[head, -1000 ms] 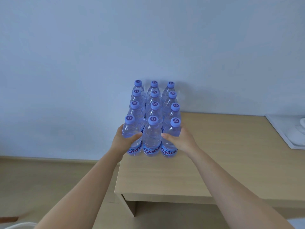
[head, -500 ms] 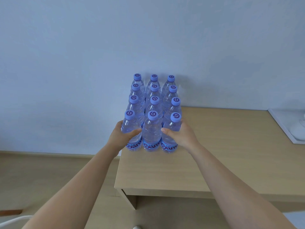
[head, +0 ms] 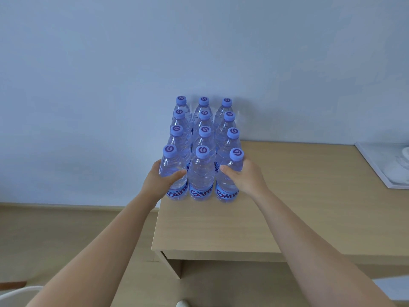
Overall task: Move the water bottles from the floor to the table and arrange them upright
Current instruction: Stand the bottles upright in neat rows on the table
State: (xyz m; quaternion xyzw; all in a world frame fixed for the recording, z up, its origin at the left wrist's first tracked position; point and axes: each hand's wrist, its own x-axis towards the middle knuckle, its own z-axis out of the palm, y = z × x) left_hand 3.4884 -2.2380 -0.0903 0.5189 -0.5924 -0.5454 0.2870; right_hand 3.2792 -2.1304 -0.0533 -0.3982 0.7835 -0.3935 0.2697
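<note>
Both hands are on the front row of a block of water bottles (head: 202, 149) standing upright on the left end of the wooden table (head: 276, 218): the left hand (head: 160, 181) curls round the front-left bottle (head: 173, 173), thumb across its near face, and the right hand (head: 245, 179) grips the front-right bottle (head: 229, 176) the same way from the other side. Between them the front-middle bottle (head: 201, 176) stands untouched. The bottles are clear plastic with blue caps and blue labels, packed three across and four deep, sides touching or nearly so, reaching back to the pale wall (head: 199, 52); they hold clear water, though the fill level is hard to judge through the plastic. Rear bottles show only their caps and shoulders (the front rows cover the rest), and both hands hide their fingers behind the bottles they hold. At the right edge a white tray (head: 376, 167) is cut off, its contents too blurred to name.
</note>
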